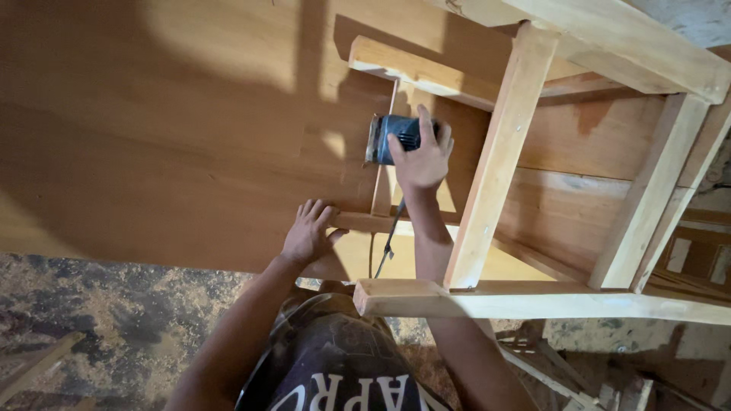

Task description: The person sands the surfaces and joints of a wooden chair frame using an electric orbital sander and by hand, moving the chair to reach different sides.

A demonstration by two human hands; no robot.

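My right hand (420,160) grips a blue-grey electric sander (390,138) from above, pressing it against a thin upright wooden slat (383,186) of a pale wooden frame (499,152). The sander's dark cord (388,243) hangs down toward me. My left hand (308,230) rests flat, fingers spread, on the end of a low cross rail (365,222) and the large brown wooden panel (175,129) beneath it. My right arm passes between the frame's bars.
The frame's thick legs and rails (647,198) stand to the right, one rail (533,299) crossing close in front of my body. Sawdust-covered floor (99,320) lies at lower left. Loose wooden offcuts (563,373) lie at lower right.
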